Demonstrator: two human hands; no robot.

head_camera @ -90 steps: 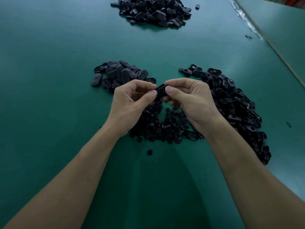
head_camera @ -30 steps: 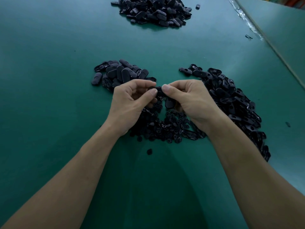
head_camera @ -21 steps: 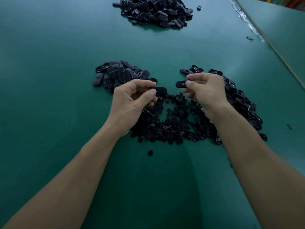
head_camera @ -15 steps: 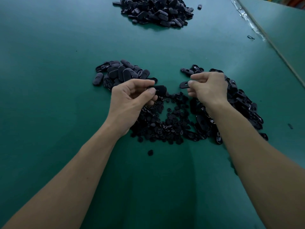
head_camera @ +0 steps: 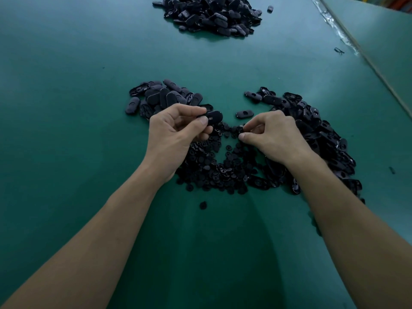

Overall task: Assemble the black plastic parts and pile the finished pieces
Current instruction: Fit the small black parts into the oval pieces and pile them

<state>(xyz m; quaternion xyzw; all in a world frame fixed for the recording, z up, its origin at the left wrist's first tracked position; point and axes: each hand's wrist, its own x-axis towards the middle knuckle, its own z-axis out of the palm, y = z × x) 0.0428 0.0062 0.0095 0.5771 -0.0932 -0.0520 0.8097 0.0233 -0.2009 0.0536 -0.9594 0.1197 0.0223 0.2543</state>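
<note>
oval black plastic cover (head_camera: 213, 118), centre of frame, pinched at one end between thumb and forefinger of the left grip (head_camera: 178, 132), free end poking out to the right. looks light, rigid and smooth, so likely slippery; better held by the long edges than the flat face. right grip (head_camera: 275, 137) curled, fingertips down in the heap of small round parts (head_camera: 214, 168) on the green tabletop (head_camera: 66, 108); cannot tell if one is pinched yet. tiny discs want a fingertip pinch. finished pile (head_camera: 211, 15) at top centre.

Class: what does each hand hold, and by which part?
The left hand pinches an oval black piece by one end. The right hand is among the small round parts; any hold cannot be told.
</note>
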